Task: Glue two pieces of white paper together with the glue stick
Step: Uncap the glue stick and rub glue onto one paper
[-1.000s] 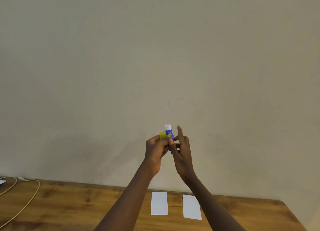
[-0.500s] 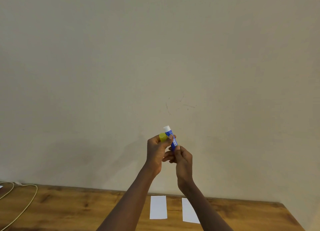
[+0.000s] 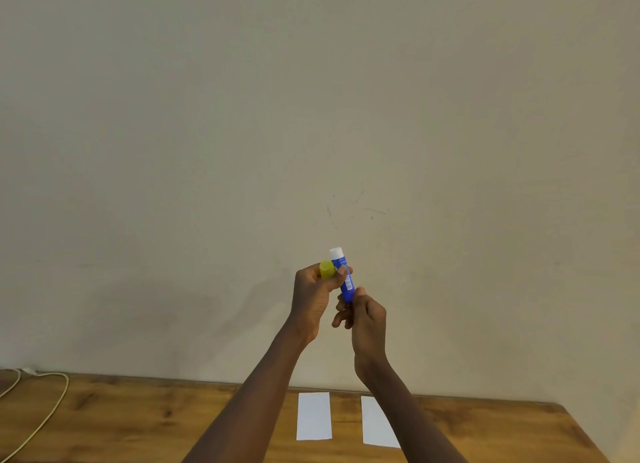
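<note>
I hold a blue glue stick point(image 3: 345, 279) upright in front of the wall, its white glue tip bared at the top. My left hand point(image 3: 313, 298) keeps the yellow cap point(image 3: 326, 269) in its fingers and its thumb rests on the tube. My right hand point(image 3: 365, 318) pinches the bottom end of the tube. Two white paper strips lie side by side on the wooden table below: the left paper point(image 3: 314, 416) and the right paper point(image 3: 377, 424), whose right edge my right forearm partly hides.
The wooden table point(image 3: 138, 424) runs along a plain beige wall. A pale cable point(image 3: 45, 417) loops over its left end. The table's right corner point(image 3: 568, 414) sits near the frame's lower right.
My right hand's fingers, spread beside the tube a second ago, have closed on its bottom end. Both hands with the glue stick have sunk slightly.
</note>
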`<action>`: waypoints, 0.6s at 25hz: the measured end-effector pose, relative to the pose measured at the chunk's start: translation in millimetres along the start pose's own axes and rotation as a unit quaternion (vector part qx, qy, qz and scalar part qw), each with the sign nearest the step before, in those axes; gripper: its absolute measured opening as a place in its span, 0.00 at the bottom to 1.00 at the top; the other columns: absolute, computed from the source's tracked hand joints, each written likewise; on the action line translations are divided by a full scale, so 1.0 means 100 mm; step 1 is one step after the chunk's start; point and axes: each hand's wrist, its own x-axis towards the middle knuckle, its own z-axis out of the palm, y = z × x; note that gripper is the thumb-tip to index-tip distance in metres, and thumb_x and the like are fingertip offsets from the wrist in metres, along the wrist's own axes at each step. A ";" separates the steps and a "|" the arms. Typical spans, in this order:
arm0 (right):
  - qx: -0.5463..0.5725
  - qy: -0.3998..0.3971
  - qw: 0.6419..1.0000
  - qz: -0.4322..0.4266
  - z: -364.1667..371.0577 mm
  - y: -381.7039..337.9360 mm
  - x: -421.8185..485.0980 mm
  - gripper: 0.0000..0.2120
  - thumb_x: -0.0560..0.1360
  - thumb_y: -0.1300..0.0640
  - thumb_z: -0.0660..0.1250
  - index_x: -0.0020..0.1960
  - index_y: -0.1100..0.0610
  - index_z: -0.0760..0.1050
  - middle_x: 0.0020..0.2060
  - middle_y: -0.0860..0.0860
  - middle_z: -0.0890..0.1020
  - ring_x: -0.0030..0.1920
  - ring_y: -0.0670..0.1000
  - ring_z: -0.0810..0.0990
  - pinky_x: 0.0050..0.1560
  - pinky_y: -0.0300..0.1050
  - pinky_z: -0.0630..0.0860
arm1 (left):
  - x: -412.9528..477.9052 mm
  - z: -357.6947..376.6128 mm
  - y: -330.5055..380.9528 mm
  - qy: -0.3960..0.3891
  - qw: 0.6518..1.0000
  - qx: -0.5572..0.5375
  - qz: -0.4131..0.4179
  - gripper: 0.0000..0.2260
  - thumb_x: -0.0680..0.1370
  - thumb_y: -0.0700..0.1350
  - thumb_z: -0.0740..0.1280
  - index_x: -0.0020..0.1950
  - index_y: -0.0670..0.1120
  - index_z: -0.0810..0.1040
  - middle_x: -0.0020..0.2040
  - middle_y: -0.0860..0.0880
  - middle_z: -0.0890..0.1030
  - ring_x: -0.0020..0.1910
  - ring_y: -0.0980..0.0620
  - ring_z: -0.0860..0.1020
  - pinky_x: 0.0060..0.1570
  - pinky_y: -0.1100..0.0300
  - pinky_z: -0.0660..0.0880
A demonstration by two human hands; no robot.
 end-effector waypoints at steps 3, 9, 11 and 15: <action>0.044 -0.024 0.997 0.063 -0.02 -0.02 0.00 0.18 0.79 0.51 0.49 0.41 0.57 0.73 0.32 0.53 0.78 0.22 0.45 0.75 0.28 0.33 0.70 | 0.00 -0.01 -0.02 -0.006 1.000 0.003 -0.005 0.06 0.74 0.41 0.65 0.39 0.49 0.79 0.41 0.50 0.82 0.42 0.51 0.79 0.41 0.71 0.74; -0.032 -0.011 0.999 -0.020 -0.05 0.01 0.00 0.10 0.77 0.58 0.56 0.42 0.58 0.73 0.35 0.55 0.77 0.26 0.46 0.74 0.25 0.29 0.70 | 0.04 0.00 -0.09 -0.007 1.000 0.021 -0.008 0.03 0.74 0.40 0.65 0.43 0.45 0.78 0.46 0.46 0.81 0.45 0.46 0.78 0.37 0.75 0.75; -0.007 -0.022 1.000 0.009 -0.05 0.02 0.00 0.16 0.79 0.55 0.49 0.39 0.57 0.72 0.32 0.54 0.77 0.23 0.44 0.74 0.24 0.29 0.69 | 0.05 0.00 -0.11 -0.007 1.000 0.017 -0.010 0.03 0.74 0.41 0.65 0.43 0.46 0.78 0.47 0.45 0.81 0.45 0.47 0.78 0.38 0.76 0.74; -0.016 -0.020 1.000 0.004 -0.05 0.05 0.02 0.10 0.78 0.54 0.54 0.49 0.58 0.72 0.37 0.52 0.78 0.27 0.46 0.74 0.26 0.29 0.71 | 0.07 0.01 -0.12 -0.007 1.000 0.017 -0.014 0.03 0.74 0.41 0.65 0.44 0.44 0.78 0.47 0.45 0.81 0.45 0.47 0.79 0.38 0.75 0.74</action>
